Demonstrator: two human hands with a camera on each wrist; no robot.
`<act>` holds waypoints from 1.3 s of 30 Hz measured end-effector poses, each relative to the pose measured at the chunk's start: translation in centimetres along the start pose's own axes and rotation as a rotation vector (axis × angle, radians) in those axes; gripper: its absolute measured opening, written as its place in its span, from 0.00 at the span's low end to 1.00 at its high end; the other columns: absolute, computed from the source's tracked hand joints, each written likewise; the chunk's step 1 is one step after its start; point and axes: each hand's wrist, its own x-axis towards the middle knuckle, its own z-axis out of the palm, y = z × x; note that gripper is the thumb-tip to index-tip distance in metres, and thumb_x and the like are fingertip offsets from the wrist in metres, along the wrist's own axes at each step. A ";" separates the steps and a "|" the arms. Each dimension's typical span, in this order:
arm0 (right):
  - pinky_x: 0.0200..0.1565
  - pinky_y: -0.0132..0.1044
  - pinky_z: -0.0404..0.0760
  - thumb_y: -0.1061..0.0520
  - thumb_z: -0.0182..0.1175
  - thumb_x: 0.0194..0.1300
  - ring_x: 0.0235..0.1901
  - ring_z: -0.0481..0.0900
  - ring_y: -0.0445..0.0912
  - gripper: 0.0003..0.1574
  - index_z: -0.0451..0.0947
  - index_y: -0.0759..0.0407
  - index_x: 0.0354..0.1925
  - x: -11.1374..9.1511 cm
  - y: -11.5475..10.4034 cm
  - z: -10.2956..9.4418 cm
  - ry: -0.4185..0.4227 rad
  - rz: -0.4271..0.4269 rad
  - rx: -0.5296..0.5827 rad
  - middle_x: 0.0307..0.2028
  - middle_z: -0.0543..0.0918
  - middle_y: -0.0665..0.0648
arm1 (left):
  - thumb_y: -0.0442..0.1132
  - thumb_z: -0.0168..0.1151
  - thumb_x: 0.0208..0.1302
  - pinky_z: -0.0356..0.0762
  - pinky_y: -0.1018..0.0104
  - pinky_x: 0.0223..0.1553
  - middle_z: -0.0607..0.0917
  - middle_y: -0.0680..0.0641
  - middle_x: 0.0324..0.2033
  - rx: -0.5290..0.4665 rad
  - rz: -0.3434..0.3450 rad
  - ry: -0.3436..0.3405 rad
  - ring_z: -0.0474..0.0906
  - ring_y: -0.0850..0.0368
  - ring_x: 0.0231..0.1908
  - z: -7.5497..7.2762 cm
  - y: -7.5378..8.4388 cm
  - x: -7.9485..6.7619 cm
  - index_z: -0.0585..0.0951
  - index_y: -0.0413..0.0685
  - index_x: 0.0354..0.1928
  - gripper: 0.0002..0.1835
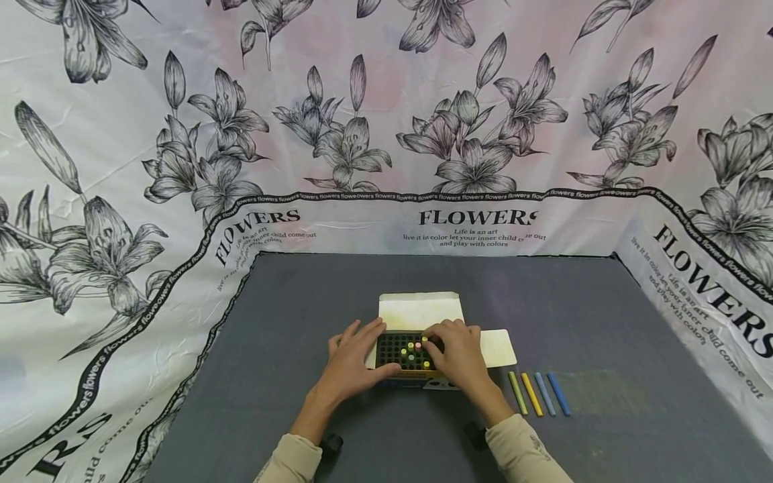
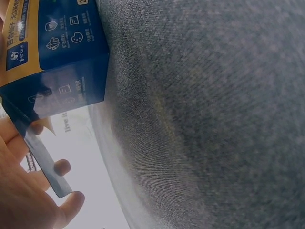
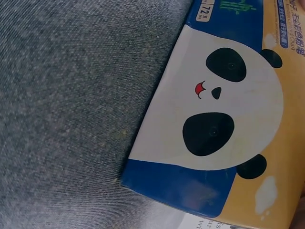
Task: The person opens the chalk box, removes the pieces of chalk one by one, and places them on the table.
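Note:
An open chalk box (image 1: 394, 340) with a black holed insert stands in the middle of the table in the head view. Several yellow, green and pink chalk sticks (image 1: 418, 347) poke up from its holes. My left hand (image 1: 347, 363) grips the box's left side, thumb at the front, fingers toward the back. In the left wrist view its fingers lie along a side flap (image 2: 45, 160). Over the right part of the insert, my right hand (image 1: 461, 352) pinches a yellow chalk stick (image 1: 425, 339) by its top. The right wrist view has the box's panda front (image 3: 257, 105), but not the fingers.
Right of the box, a green chalk (image 1: 517, 393), a yellow chalk (image 1: 532, 394) and two blue chalks (image 1: 558, 394) lie side by side. The box's lid (image 1: 419, 310) and right flap (image 1: 498, 347) are folded out. Flower-printed cloth (image 1: 471, 221) borders the grey table (image 1: 290, 288).

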 end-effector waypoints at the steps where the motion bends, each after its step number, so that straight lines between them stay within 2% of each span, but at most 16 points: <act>1: 0.40 0.47 0.60 0.58 0.76 0.58 0.30 0.72 0.46 0.09 0.87 0.53 0.38 0.0 0.0 0.0 0.005 -0.003 0.008 0.31 0.85 0.51 | 0.69 0.67 0.59 0.51 0.29 0.68 0.67 0.53 0.76 0.000 0.002 0.001 0.55 0.36 0.77 0.0 0.0 0.0 0.68 0.58 0.76 0.46; 9: 0.42 0.47 0.61 0.60 0.73 0.60 0.31 0.73 0.44 0.10 0.86 0.55 0.42 0.2 -0.2 -0.2 0.012 0.013 0.094 0.31 0.87 0.51 | 0.68 0.68 0.59 0.50 0.29 0.68 0.68 0.52 0.76 -0.016 -0.002 0.002 0.55 0.36 0.77 -0.1 0.3 -0.1 0.69 0.58 0.76 0.46; 13: 0.44 0.47 0.61 0.61 0.72 0.62 0.29 0.71 0.42 0.10 0.85 0.56 0.44 0.3 -0.1 -0.3 0.036 0.019 0.142 0.27 0.84 0.49 | 0.68 0.68 0.59 0.50 0.29 0.68 0.68 0.52 0.76 -0.007 -0.002 0.002 0.55 0.35 0.77 0.0 0.2 0.0 0.68 0.57 0.76 0.46; 22: 0.51 0.50 0.62 0.62 0.69 0.65 0.32 0.77 0.48 0.09 0.85 0.59 0.44 0.2 -0.3 -1.2 0.145 0.011 0.260 0.30 0.85 0.53 | 0.68 0.68 0.59 0.50 0.29 0.68 0.68 0.52 0.76 -0.001 -0.008 -0.004 0.55 0.36 0.77 -0.1 0.4 -0.1 0.68 0.57 0.76 0.47; 26: 0.51 0.49 0.62 0.63 0.70 0.64 0.32 0.80 0.49 0.10 0.85 0.61 0.45 0.3 -0.1 -1.7 0.198 0.008 0.277 0.32 0.86 0.55 | 0.68 0.67 0.59 0.50 0.28 0.68 0.68 0.52 0.76 0.001 -0.008 -0.002 0.55 0.35 0.77 -0.2 0.4 -0.1 0.67 0.57 0.77 0.47; 32: 0.50 0.50 0.61 0.66 0.71 0.61 0.32 0.80 0.51 0.11 0.84 0.63 0.43 0.2 0.3 -2.5 0.266 -0.009 0.303 0.31 0.86 0.57 | 0.67 0.68 0.59 0.50 0.28 0.68 0.68 0.51 0.76 -0.008 -0.001 0.003 0.55 0.35 0.77 -0.2 0.3 -0.1 0.68 0.57 0.76 0.46; 39: 0.52 0.51 0.61 0.67 0.68 0.63 0.32 0.80 0.51 0.09 0.84 0.64 0.43 -0.1 1.1 -4.3 0.322 0.002 0.352 0.30 0.85 0.58 | 0.67 0.68 0.59 0.49 0.29 0.68 0.68 0.52 0.76 -0.017 0.007 0.007 0.55 0.35 0.77 -0.1 0.2 -0.2 0.68 0.57 0.76 0.46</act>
